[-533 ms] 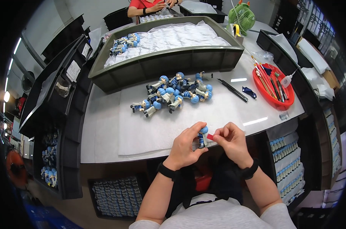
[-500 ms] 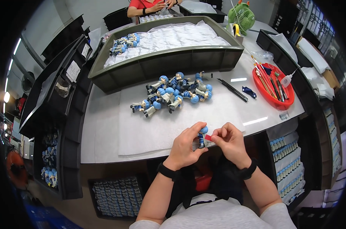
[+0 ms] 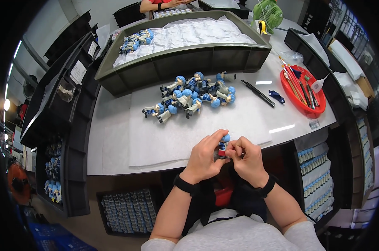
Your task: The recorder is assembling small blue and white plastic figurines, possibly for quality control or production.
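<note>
Pale wall (image 3: 101,11), bright lamp (image 3: 6,104)

Figures (image 3: 186,93), mid-frame: moulded plastic look, ridged heads. Bin (image 3: 185,62), upper centre: matt hard plastic; liner (image 3: 202,34) crinkled, paper or thin cloth, can't tell. Bowl (image 3: 286,88), right: glossy plastic. Table (image 3: 277,117): smooth, glossy. Sheet (image 3: 164,140), centre: matt, paper-like.

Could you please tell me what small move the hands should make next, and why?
Probably smooth the red strip lightly along the figurine with the right hand, keeping the left hand as a steady grip. The strip appears to lie across the figurine's lower part, with the right fingertips right at its edge, though fingers hide the exact contact.
</note>
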`<action>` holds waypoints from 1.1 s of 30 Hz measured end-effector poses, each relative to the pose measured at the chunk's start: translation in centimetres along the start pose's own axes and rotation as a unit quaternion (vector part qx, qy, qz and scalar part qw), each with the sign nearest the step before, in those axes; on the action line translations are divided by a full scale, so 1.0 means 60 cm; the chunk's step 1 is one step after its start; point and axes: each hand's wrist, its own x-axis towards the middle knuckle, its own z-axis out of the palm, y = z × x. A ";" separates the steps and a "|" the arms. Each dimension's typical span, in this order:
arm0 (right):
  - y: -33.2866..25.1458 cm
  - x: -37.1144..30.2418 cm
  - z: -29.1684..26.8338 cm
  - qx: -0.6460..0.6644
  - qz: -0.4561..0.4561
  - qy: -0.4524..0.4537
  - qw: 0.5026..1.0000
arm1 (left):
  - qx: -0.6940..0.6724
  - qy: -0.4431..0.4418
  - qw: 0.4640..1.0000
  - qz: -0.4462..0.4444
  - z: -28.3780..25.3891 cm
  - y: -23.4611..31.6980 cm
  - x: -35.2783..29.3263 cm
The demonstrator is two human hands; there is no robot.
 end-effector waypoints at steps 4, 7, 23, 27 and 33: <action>0.004 -0.007 0.002 0.020 -0.008 0.020 1.000 | 0.006 0.012 1.000 0.019 0.001 0.002 -0.001; 0.007 -0.006 -0.001 0.018 -0.011 0.013 1.000 | 0.020 0.016 0.999 0.034 0.001 -0.001 0.000; 0.010 -0.009 -0.005 -0.038 -0.036 0.006 0.999 | -0.012 0.005 1.000 0.000 0.001 0.000 -0.002; 0.005 -0.012 -0.006 0.001 -0.011 -0.006 1.000 | 0.008 0.020 1.000 0.018 0.002 -0.001 0.000; 0.004 0.000 -0.007 0.062 0.018 0.042 0.997 | -0.001 0.002 1.000 0.007 0.000 0.001 0.002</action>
